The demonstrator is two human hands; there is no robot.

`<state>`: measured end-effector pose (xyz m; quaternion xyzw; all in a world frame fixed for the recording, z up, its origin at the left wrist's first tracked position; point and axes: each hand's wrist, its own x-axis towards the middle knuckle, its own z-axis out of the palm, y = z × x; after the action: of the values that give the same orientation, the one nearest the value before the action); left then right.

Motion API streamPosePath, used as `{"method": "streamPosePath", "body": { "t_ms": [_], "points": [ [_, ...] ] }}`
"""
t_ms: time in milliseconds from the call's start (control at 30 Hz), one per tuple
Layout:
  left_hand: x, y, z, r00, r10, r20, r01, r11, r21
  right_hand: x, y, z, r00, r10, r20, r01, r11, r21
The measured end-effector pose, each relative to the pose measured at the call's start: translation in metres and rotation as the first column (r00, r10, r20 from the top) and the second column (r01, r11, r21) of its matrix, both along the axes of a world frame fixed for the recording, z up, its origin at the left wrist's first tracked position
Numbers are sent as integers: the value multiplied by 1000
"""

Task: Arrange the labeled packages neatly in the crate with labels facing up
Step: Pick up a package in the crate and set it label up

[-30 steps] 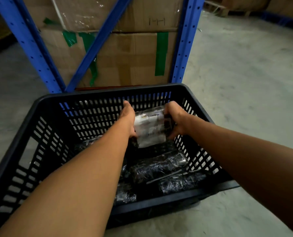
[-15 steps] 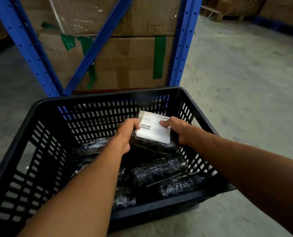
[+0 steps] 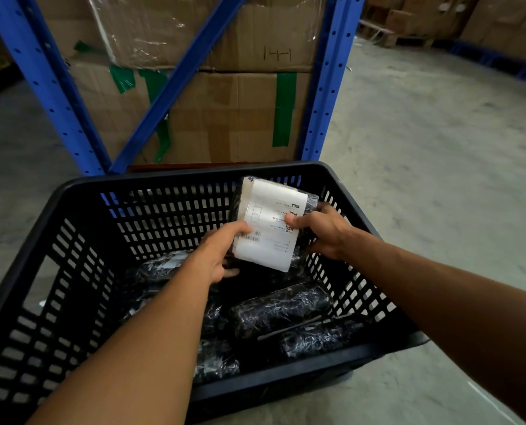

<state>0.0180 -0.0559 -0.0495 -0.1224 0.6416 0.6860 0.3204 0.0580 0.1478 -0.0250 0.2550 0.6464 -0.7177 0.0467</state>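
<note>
A black slatted plastic crate [image 3: 80, 240] stands on the concrete floor in front of me. Both hands hold one black wrapped package with a white label [image 3: 270, 222] above the crate's far right corner, label turned toward me. My left hand [image 3: 221, 253] grips its lower left edge. My right hand [image 3: 320, 231] grips its right side, thumb on the label. Several more black wrapped packages [image 3: 281, 308] lie on the crate bottom, their labels mostly hidden; one at the left [image 3: 163, 266] shows a bit of white.
A blue steel rack [image 3: 323, 96] with stacked cardboard boxes [image 3: 231, 118] taped in green stands just behind the crate. Bare concrete floor [image 3: 439, 154] spreads to the right. More boxes and pallets sit far back at the upper right.
The package has been turned so its white label faces up toward me and it has been raised toward the crate's far right corner. Both hands have kept hold of it.
</note>
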Motion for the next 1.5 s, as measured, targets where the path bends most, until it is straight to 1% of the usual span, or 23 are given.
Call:
{"method": "streamPosePath", "body": {
  "t_ms": [100,167,200,267,333,400,467,500,533,567,633,700,733,767,800,833,867,900,967,1067,1167,1300,1500],
  "points": [
    [7,-2,-5,993,70,95,-87,979,187,3,-1,-6,1000,24,-4,-24,996,-85],
    [6,-11,-2,997,53,55,-62,983,173,5,-2,-6,998,56,-5,-56,996,-72],
    [1,-16,2,1000,20,13,-21,990,136,5,-2,-4,998,67,-8,-67,998,-15],
    [-15,-26,13,995,-50,-85,53,998,41,4,-4,3,996,76,-36,-67,979,194],
    [-30,-26,32,971,-103,-216,80,991,-111,1,-7,13,980,79,-184,-5,928,372],
    [-36,-17,52,926,-191,-325,112,963,-246,-4,-11,25,944,200,-262,-40,859,511],
    [-37,-6,66,885,-274,-377,165,941,-296,-9,-16,38,907,388,-161,-186,715,674],
    [-38,-2,69,873,-287,-393,168,936,-310,-11,-18,42,899,425,-107,-230,665,710],
    [-38,1,71,869,-277,-410,150,937,-315,-12,-19,44,902,422,-87,-241,662,710],
    [-37,4,72,869,-247,-428,112,942,-316,-12,-19,43,913,396,-95,-229,693,683],
    [-32,13,68,859,-166,-484,-32,927,-374,-9,-18,38,945,305,-116,-193,808,556],
    [-21,23,53,846,-105,-523,-199,848,-492,-5,-18,27,979,177,-97,-129,918,375],
    [-13,26,44,863,-32,-504,-261,826,-499,-5,-19,22,991,113,-73,-87,951,296],
    [-7,29,36,899,65,-432,-282,842,-460,-4,-20,17,998,51,-46,-39,974,223],
    [-2,29,27,937,146,-317,-262,894,-363,-4,-20,13,1000,-1,-23,5,987,163],
    [1,29,19,968,166,-190,-211,946,-247,-4,-20,10,1000,-31,0,31,991,131],
    [5,28,13,988,124,-96,-138,978,-157,-4,-18,7,999,-34,27,30,991,133],
    [7,26,8,997,60,-46,-66,990,-127,-3,-16,4,998,-16,57,6,987,163],
    [9,23,0,999,-33,3,33,987,-159,-1,-13,-2,989,48,137,-81,965,248],
    [9,22,-10,998,-60,8,60,964,-258,0,-16,-10,933,153,326,-260,912,318],
    [9,26,-18,992,-122,-29,101,912,-398,-4,-23,-17,842,240,484,-454,800,392],
    [5,30,-34,961,-275,4,239,827,-509,-14,-25,-35,803,239,547,-538,687,489],
    [2,41,-59,899,-438,15,335,665,-667,-21,-18,-68,746,251,617,-607,637,475]
  ]
}}
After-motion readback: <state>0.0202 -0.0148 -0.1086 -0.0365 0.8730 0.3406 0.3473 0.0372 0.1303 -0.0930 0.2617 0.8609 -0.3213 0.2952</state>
